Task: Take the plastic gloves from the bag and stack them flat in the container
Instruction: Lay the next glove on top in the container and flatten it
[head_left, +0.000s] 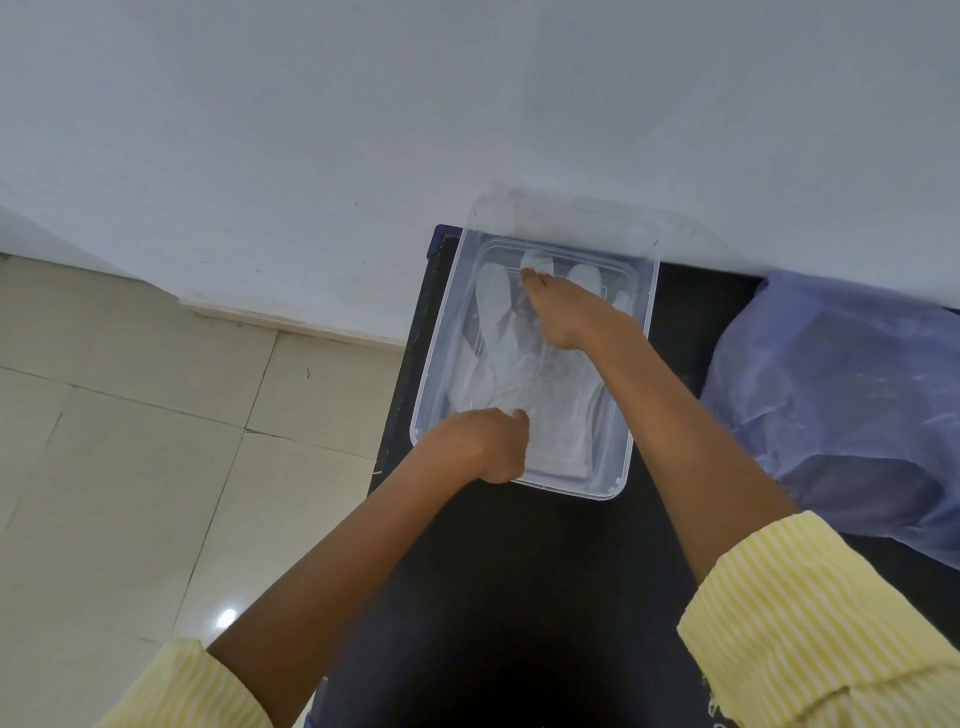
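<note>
clear gloves (511, 374) lie flat in the container (641, 332) on the dark surface (519, 571). left hand (480, 444) fingers pinch the cuff; right hand (563, 312) fingers press a glove fingertip. bag (841, 395) at right.

Both hands, left hand (480, 441) and right hand (566, 312), press gloves (498, 364) flat inside the container (641, 332) (clear plastic).

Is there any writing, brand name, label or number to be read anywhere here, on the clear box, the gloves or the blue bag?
None can be read.
Clear plastic container: no label or print visible.
Thin see-through plastic gloves lying in it: plain.
Crinkled blue plastic bag: no print visible.
Black table top, white wall and yellow striped sleeves: no text.
</note>
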